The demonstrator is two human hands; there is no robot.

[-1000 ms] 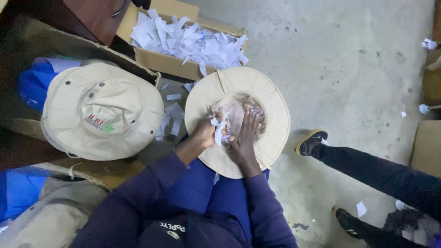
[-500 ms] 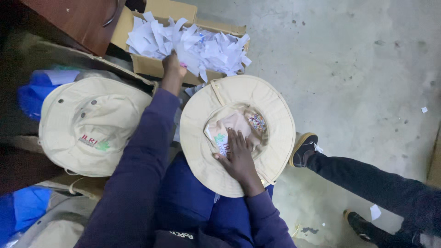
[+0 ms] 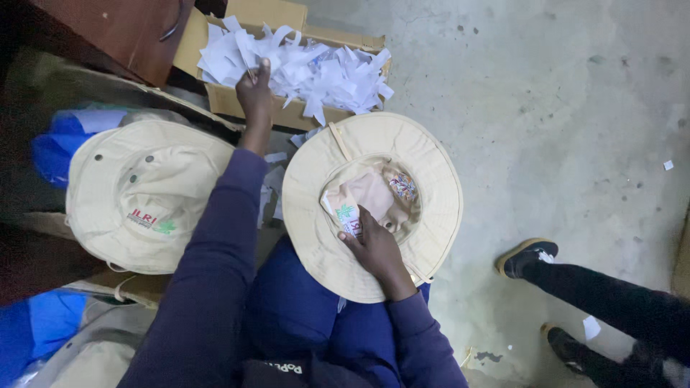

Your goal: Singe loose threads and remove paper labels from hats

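The left hand [image 3: 253,90], which a second ago worked inside the upturned cream hat [image 3: 371,205], now pinches paper scraps [image 3: 302,68] in the cardboard box [image 3: 287,113], while the right hand [image 3: 374,248] presses flat, open, into the hat's crown.

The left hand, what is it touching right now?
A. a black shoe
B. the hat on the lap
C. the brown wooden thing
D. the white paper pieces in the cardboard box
D: the left hand is stretched out to the cardboard box, with its fingers in the white paper pieces, while the right hand rests inside the upturned hat on the lap.
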